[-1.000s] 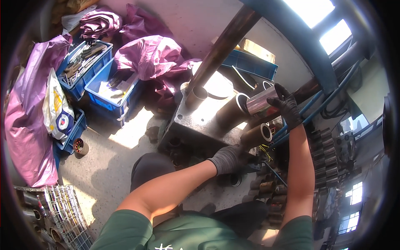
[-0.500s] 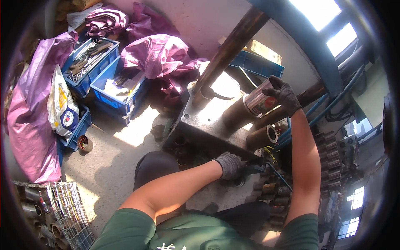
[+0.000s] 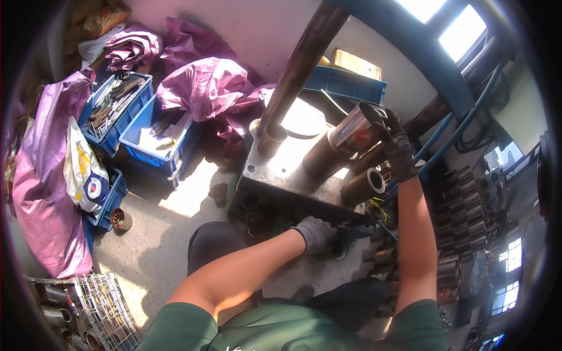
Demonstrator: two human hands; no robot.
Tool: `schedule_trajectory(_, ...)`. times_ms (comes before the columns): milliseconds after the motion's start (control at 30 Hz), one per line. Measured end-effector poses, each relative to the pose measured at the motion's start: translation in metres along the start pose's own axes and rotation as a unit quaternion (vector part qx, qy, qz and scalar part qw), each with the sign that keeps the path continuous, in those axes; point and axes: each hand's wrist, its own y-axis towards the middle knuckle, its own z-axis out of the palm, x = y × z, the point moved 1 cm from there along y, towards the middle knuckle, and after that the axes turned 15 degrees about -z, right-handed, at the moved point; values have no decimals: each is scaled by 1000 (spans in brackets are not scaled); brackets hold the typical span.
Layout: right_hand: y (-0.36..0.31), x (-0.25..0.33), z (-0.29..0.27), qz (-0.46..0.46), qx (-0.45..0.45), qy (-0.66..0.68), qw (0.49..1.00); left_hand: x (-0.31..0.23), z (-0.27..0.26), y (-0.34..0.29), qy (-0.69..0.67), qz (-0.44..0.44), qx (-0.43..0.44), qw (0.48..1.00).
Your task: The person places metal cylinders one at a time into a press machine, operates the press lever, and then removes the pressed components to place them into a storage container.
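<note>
My right hand (image 3: 396,145), in a dark grey glove, is beside the upper end of a shiny metal cylinder (image 3: 350,136) with a red mark. Its fingers are stretched and slightly apart, near or touching the rim; the open end shows. This cylinder sits in line on a darker tube (image 3: 321,158) standing on a thick metal plate (image 3: 266,169). Below the plate's near edge, my gloved left hand (image 3: 316,234) is closed, its fingertips hidden, by dark parts I cannot make out.
A short tube (image 3: 272,138) and a thick-walled tube (image 3: 366,186) stand on the plate beside a steel column (image 3: 304,61). Blue crates (image 3: 149,146) and purple sacks (image 3: 205,88) lie left. Stacked metal cylinders (image 3: 456,205) are at right, a wire basket (image 3: 108,310) lower left.
My right hand has shifted down the side of the cylinder's end, its fingers loosening and uncovering the opening. My left hand stays below the plate edge. The whole view has shifted slightly.
</note>
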Motion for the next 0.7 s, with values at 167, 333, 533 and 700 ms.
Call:
schedule_trajectory(167,-132,-61,-33,-67,-216,-148,963,2,4,-5,14,9,-44,999)
schedule_trajectory(333,-247,-184,-27,27,-272,-110,956,-15,-2,-13,34,30,-5,999)
schedule_trajectory(533,-238,-216,-10,57,-292,-115,948,-19,8,-4,38,41,13,998)
schedule_trajectory(700,-222,-185,23,49,-298,-148,942,-8,1,-7,38,11,37,999)
